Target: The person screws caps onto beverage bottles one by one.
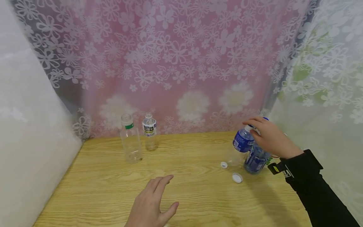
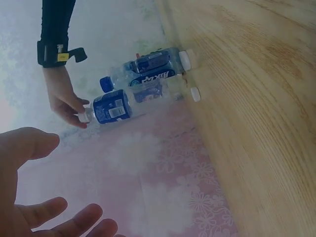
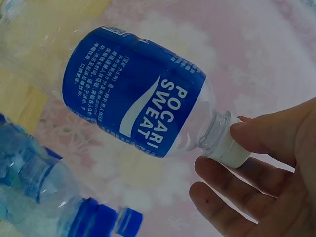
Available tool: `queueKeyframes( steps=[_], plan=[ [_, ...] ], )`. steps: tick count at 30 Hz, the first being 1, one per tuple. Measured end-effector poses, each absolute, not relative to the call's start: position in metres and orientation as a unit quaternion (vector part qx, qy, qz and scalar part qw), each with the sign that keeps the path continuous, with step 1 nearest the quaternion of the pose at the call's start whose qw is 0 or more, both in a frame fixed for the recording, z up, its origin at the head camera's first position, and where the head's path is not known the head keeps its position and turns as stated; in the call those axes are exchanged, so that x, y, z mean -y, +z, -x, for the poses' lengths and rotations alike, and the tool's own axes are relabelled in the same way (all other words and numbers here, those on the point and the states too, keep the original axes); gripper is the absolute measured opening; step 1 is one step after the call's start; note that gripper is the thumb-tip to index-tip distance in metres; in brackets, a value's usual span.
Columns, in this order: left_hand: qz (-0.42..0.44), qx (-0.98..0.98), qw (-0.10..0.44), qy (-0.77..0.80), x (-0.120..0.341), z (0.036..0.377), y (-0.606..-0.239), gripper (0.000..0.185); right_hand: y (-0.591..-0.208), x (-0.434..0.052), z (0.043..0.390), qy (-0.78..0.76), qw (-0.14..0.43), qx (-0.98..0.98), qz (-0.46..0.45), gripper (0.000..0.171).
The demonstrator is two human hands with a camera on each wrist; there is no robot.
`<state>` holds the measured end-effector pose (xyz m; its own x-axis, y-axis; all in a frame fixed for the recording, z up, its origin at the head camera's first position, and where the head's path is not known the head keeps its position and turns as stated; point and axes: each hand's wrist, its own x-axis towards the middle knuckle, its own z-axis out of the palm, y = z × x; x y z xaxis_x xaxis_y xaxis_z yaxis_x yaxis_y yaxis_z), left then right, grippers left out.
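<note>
With my right fingers pinching the Pocari Sweat bottle's white cap, I should grip squarely, my left fingers spread apart, ready to steady.

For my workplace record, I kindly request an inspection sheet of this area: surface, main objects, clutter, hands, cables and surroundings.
Surface: wood-grain table.
Main objects: Pocari Sweat bottle, its white cap at the mouth.
Clutter: blue-capped bottle close beside it; small loose cap and larger loose cap on the table; at the left, tall clear bottle and smaller labelled bottle, both upright and uncapped.
Right hand: pinches the white cap.
Left hand: fingers extended, holding nothing.
Cables: nothing seen.
Surroundings: pink floral curtain behind; pale sheets at both sides.
</note>
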<state>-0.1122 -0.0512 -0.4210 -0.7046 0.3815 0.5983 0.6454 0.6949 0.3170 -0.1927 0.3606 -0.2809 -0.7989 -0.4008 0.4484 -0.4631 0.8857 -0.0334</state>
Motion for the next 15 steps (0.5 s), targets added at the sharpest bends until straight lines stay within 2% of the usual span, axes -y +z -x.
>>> queueKeyframes(
  steps=[7, 15],
  plan=[
    [0.280, 0.889, 0.246, -0.265, 0.053, 0.113, -0.423, 0.071, -0.295, -0.373, 0.215, 0.070, 0.143, 0.969, -0.188, 0.037],
    [0.279, 0.887, 0.241, -0.277, 0.058, 0.117, -0.427, 0.063, -0.306, -0.377, 0.231, 0.058, 0.109, 0.980, -0.158, 0.038]
  ],
)
